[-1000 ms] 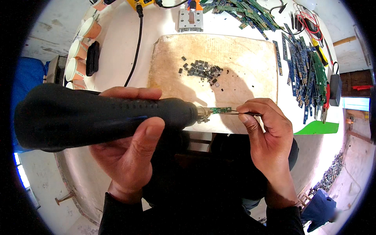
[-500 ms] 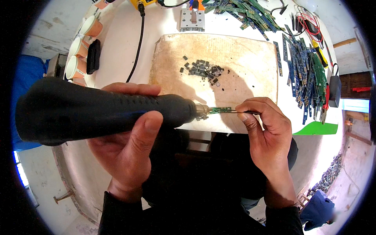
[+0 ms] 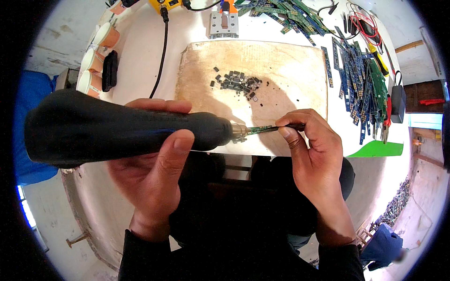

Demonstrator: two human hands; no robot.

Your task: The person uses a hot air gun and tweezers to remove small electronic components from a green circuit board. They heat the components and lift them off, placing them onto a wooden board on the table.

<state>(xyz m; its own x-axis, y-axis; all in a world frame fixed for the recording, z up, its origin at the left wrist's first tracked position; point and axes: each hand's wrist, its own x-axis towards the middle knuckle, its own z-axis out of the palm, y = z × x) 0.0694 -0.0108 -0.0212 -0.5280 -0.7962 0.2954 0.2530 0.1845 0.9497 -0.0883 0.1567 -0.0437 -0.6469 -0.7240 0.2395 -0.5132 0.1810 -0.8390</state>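
My left hand (image 3: pixel 154 173) is wrapped round a large black hot air gun (image 3: pixel 126 131), thumb on the near side and fingers on the far side. The gun lies sideways above the table's near edge, its metal nozzle (image 3: pixel 239 132) facing right. Right at the nozzle is a narrow green circuit board (image 3: pixel 258 129); the nozzle hides its left end. My right hand (image 3: pixel 316 154) pinches thin dark tweezers (image 3: pixel 293 126) between thumb and fingers, their tips at the board's right end. Beyond, small black chips (image 3: pixel 239 82) lie heaped on a brown worn board (image 3: pixel 290 56).
Piles of circuit board strips (image 3: pixel 363 84) lie at the right and far side. A metal block fixture (image 3: pixel 224 24) stands at the back. Paper cups (image 3: pixel 90 83) and a black case (image 3: pixel 109 70) line the left, near a black cable (image 3: pixel 161 56). Pliers (image 3: pixel 387 122) lie far right.
The view has shifted slightly. The tweezers have turned a little against the circuit board, which shows more edge-on. Both hands keep their hold.
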